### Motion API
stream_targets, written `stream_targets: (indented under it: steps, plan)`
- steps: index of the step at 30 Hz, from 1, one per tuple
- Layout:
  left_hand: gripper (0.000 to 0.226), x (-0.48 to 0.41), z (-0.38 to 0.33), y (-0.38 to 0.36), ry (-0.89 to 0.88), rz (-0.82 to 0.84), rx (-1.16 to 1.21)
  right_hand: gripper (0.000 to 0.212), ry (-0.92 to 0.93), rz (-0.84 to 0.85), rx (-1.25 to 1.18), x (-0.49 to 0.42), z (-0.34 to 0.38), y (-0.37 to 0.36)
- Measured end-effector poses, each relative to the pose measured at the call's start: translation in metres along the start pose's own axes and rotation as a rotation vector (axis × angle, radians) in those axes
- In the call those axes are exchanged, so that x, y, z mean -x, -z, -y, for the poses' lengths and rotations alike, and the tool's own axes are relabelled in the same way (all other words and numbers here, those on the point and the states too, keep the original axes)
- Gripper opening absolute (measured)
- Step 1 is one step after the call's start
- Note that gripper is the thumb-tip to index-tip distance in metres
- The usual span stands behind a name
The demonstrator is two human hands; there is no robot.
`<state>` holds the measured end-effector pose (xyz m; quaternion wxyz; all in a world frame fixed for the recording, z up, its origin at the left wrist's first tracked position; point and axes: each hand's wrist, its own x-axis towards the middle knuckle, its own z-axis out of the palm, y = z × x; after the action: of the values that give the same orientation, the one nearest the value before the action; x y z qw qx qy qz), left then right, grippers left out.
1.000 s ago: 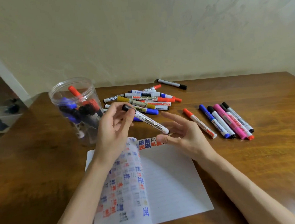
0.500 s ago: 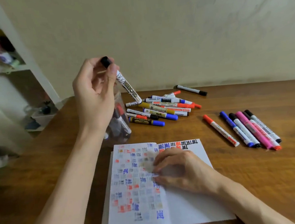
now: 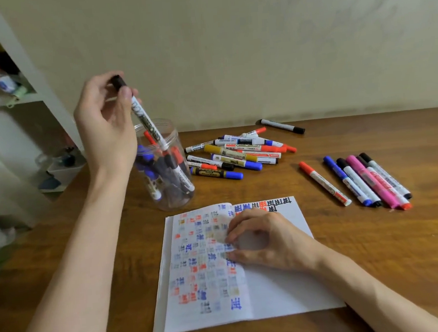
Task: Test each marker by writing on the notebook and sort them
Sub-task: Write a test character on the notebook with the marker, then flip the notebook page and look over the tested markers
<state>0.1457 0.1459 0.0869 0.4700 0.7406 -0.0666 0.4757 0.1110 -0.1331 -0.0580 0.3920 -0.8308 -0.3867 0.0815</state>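
My left grip (image 3: pixel 104 122) pinches a marker (image 3: pixel 146 121) by its cap, tip inside the jar (image 3: pixel 180 199) rim. My right grip (image 3: pixel 271 243) lies curled on the notebook (image 3: pixel 275 297); I cannot tell whether it pinches a page.
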Motion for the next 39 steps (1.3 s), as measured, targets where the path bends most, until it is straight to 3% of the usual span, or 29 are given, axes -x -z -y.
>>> stream_targets:
  steps: [11,15,21,28,31,35,39]
  plan:
    - [0.024,0.011,0.002,-0.003,0.017,-0.011,0.037,0.029,-0.007,0.013,0.001,0.000,0.001,0.001]
    - [0.028,0.018,0.013,-0.008,0.094,0.062,-0.154,0.029,-0.013,0.019,-0.003,-0.001,0.000,0.002]
    - [0.016,0.021,0.022,-0.002,0.176,0.117,-0.394,0.029,-0.020,0.020,-0.012,0.000,-0.001,0.001]
    - [0.013,0.022,0.014,0.001,0.190,0.191,-0.391,0.030,-0.014,0.008,-0.016,-0.002,-0.002,0.000]
    - [0.026,0.024,0.011,0.001,0.152,0.225,-0.465,0.030,-0.012,-0.002,-0.021,-0.001,-0.002,0.000]
    - [0.069,0.029,0.017,0.003,0.065,0.349,-0.726,0.030,-0.019,-0.001,-0.024,-0.001,-0.002,0.000]
    - [0.083,0.032,0.028,0.005,0.068,0.412,-0.805,0.029,-0.016,-0.003,-0.026,-0.001,-0.002,0.000]
